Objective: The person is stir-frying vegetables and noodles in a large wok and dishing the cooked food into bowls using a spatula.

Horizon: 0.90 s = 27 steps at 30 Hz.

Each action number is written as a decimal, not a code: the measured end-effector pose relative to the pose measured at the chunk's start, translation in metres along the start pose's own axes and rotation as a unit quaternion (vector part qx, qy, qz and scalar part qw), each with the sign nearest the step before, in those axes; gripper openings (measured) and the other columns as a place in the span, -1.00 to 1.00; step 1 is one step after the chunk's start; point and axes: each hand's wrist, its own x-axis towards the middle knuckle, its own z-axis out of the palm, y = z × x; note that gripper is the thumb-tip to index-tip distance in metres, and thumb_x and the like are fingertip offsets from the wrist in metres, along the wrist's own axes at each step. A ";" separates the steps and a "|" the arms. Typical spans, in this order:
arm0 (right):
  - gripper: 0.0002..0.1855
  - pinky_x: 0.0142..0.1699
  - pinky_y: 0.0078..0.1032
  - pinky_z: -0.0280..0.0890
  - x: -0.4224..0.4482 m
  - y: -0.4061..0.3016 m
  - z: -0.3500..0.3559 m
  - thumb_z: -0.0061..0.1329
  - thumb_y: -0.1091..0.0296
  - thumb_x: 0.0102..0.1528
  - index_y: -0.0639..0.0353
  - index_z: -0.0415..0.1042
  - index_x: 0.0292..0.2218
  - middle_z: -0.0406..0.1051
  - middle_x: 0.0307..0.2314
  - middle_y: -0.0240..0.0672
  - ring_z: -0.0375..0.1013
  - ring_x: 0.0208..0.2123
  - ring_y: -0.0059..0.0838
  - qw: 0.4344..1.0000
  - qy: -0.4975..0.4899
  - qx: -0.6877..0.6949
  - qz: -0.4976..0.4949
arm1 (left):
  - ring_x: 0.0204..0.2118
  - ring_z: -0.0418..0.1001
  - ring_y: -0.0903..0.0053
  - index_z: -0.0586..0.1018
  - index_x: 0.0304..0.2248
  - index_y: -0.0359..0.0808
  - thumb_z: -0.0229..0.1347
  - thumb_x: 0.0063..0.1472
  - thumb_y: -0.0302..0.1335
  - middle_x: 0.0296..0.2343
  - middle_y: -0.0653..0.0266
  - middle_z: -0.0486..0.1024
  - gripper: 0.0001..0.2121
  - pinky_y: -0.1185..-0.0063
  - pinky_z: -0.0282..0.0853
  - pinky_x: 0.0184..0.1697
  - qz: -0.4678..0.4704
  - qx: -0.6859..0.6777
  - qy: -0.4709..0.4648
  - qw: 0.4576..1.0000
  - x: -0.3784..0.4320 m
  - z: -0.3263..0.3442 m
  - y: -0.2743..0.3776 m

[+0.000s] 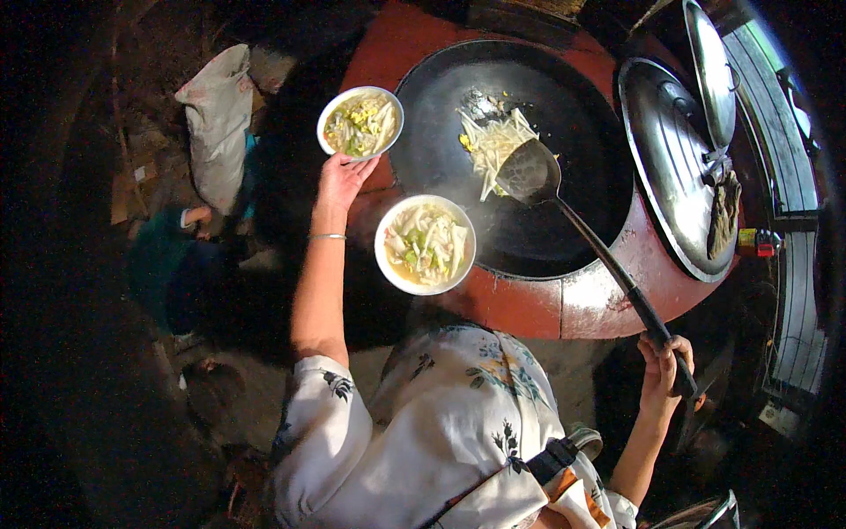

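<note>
My left hand (pixel 344 182) is at the lower edge of a white bowl (pixel 320 125), its fingers partly hidden under it. Strips of pale food, yellow bits and green pieces in broth fill this bowl. A second white bowl (pixel 379 254) with similar contents stands at the wok's near left edge. In my right hand (pixel 663 370) is the dark handle of a long metal wok spatula (pixel 531 173). The spatula's blade rests over a small heap of pale food strips (pixel 492 142) in a large dark wok (pixel 436 106).
Red tiles of the stove top (pixel 515 307) surround the wok. Two large metal lids, one lying flat (pixel 661 152) and one upright (pixel 710 79), are at the right with a cloth (pixel 725 215). A bottle (pixel 757 242) lies beyond. Leftward are a pale sack (pixel 221 132) and another person (pixel 172 258).
</note>
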 end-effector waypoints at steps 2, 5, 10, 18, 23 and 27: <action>-0.78 -0.21 -0.42 0.37 0.002 0.003 0.003 -0.04 0.35 -0.02 0.27 0.22 -0.40 0.31 -0.44 -0.18 0.42 -0.33 -0.25 1.000 0.010 0.017 0.012 | 0.00 0.12 0.09 0.10 -0.08 -0.58 -0.18 -0.05 -0.60 -0.09 -0.18 0.13 -0.52 0.27 0.14 0.05 0.003 0.010 0.006 1.000 0.001 0.002 -0.002; -0.81 -0.21 -0.43 0.37 0.001 0.009 0.006 -0.07 0.39 0.00 0.27 0.22 -0.39 0.31 -0.41 -0.19 0.42 -0.32 -0.26 0.998 0.047 0.027 0.042 | -0.02 0.16 0.14 0.12 -0.07 -0.54 -0.17 -0.09 -0.59 -0.10 -0.12 0.16 -0.50 0.27 0.16 0.04 0.011 0.026 0.023 0.999 0.004 0.003 0.000; -0.80 -0.22 -0.45 0.39 0.006 0.013 0.012 -0.09 0.37 0.01 0.25 0.21 -0.36 0.32 -0.40 -0.18 0.43 -0.33 -0.31 0.995 0.039 0.071 0.050 | -0.03 0.19 0.20 0.17 -0.08 -0.50 -0.17 -0.08 -0.58 -0.10 -0.04 0.20 -0.52 0.25 0.18 0.02 0.016 0.058 0.015 0.998 -0.002 0.000 0.006; -0.79 -0.19 -0.36 0.35 0.016 0.005 0.022 -0.10 0.34 0.02 0.22 0.18 -0.35 0.33 -0.41 -0.17 0.42 -0.33 -0.24 0.996 0.027 0.074 0.032 | -0.03 0.21 0.20 0.19 -0.07 -0.44 -0.19 -0.05 -0.53 -0.10 0.01 0.23 -0.53 0.26 0.21 -0.01 0.000 0.128 0.051 0.990 -0.039 0.037 0.014; -0.76 -0.22 -0.33 0.35 0.026 -0.016 0.033 -0.09 0.30 0.00 0.21 0.15 -0.37 0.33 -0.41 -0.07 0.42 -0.35 -0.21 0.998 -0.011 0.058 -0.010 | -0.07 0.25 0.23 0.24 -0.09 -0.43 -0.18 -0.04 -0.48 -0.12 0.06 0.27 -0.55 0.25 0.22 -0.05 -0.018 0.086 0.024 0.996 -0.063 0.059 0.003; -0.71 -0.32 -0.37 0.35 0.036 -0.039 0.032 -0.03 0.24 -0.04 0.22 0.16 -0.50 0.31 -0.34 0.18 0.41 -0.37 -0.15 0.993 -0.099 -0.021 -0.061 | -0.07 0.25 0.24 0.24 -0.08 -0.41 -0.16 -0.05 -0.45 -0.12 0.07 0.27 -0.53 0.27 0.23 -0.06 -0.067 0.098 0.011 0.993 -0.073 0.077 -0.008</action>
